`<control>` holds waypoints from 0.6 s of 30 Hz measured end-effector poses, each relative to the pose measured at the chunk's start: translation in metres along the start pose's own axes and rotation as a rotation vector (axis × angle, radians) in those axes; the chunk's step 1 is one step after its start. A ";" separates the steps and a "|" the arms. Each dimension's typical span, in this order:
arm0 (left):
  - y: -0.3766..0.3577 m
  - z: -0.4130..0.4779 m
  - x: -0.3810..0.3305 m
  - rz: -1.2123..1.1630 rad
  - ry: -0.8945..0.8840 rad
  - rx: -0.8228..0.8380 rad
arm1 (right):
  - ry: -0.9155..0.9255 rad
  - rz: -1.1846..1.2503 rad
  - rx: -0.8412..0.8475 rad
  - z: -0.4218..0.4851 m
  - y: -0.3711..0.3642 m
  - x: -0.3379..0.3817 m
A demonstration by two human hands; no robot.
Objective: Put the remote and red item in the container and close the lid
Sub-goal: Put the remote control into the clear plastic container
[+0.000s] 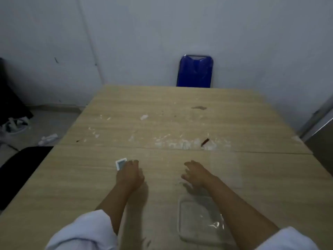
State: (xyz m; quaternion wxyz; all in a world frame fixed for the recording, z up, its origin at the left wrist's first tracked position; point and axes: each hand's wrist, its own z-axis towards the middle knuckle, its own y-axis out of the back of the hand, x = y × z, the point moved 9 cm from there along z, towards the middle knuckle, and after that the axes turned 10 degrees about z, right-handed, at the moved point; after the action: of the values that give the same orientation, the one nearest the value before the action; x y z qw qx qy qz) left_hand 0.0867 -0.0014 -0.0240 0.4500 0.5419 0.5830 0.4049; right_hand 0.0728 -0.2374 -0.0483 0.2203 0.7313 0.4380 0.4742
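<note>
Clear container (pixel 201 221) nearest; left hand (pixel 129 175) covering remote (pixel 120 164); right hand (pixel 195 173) spread, empty

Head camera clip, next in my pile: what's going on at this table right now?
A person in white sleeves has both hands on a wooden table. The left hand rests over a small white-edged item, possibly the remote. The right hand lies spread and empty on the wood. A clear plastic lid or container sits near the right forearm. No red item is visible, and nothing appears packed yet.
</note>
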 end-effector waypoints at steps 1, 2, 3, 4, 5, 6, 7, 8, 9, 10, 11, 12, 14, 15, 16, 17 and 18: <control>-0.002 0.001 0.008 0.000 0.042 -0.007 | -0.006 -0.016 0.007 0.002 -0.004 -0.003; -0.004 0.005 0.015 -0.011 0.080 -0.034 | -0.016 -0.019 -0.001 0.003 -0.006 -0.006; -0.007 0.006 0.020 -0.006 0.103 -0.054 | -0.026 -0.030 -0.003 0.003 -0.009 -0.010; -0.008 0.007 0.026 -0.006 0.123 -0.070 | -0.037 -0.038 -0.005 0.003 -0.011 -0.013; -0.011 0.008 0.029 -0.016 0.142 -0.071 | -0.044 -0.049 -0.010 0.004 -0.014 -0.017; -0.014 0.009 0.031 -0.025 0.160 -0.072 | -0.046 -0.058 -0.011 0.004 -0.016 -0.019; -0.016 0.009 0.034 -0.038 0.186 -0.075 | -0.047 -0.065 -0.010 0.006 -0.019 -0.020; -0.013 0.009 0.036 -0.062 0.210 -0.096 | -0.044 -0.071 -0.019 0.006 -0.018 -0.019; -0.013 0.010 0.038 -0.086 0.236 -0.113 | -0.040 -0.082 -0.028 0.007 -0.018 -0.020; -0.013 0.011 0.041 -0.109 0.258 -0.128 | -0.037 -0.091 -0.038 0.008 -0.019 -0.021; -0.011 0.011 0.043 -0.125 0.276 -0.147 | -0.032 -0.098 -0.050 0.008 -0.018 -0.020; -0.012 0.012 0.044 -0.129 0.288 -0.162 | -0.028 -0.102 -0.057 0.008 -0.017 -0.019; -0.012 0.012 0.046 -0.138 0.309 -0.175 | -0.023 -0.104 -0.057 0.008 -0.016 -0.019; -0.013 0.010 0.046 -0.166 0.326 -0.178 | -0.021 -0.099 -0.050 0.007 -0.016 -0.020; -0.013 0.008 0.048 -0.217 0.351 -0.184 | -0.013 -0.087 -0.046 0.006 -0.016 -0.021; -0.014 0.006 0.049 -0.271 0.375 -0.182 | 0.000 -0.081 -0.047 0.004 -0.015 -0.021; -0.016 0.004 0.051 -0.311 0.392 -0.177 | 0.019 -0.076 -0.058 0.002 -0.013 -0.021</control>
State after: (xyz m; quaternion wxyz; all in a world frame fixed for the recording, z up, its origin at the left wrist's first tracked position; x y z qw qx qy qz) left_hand 0.0864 0.0477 -0.0446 0.4310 0.3157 0.6975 0.4776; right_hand 0.0657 -0.2485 -0.0694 0.2551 0.7031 0.4534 0.4848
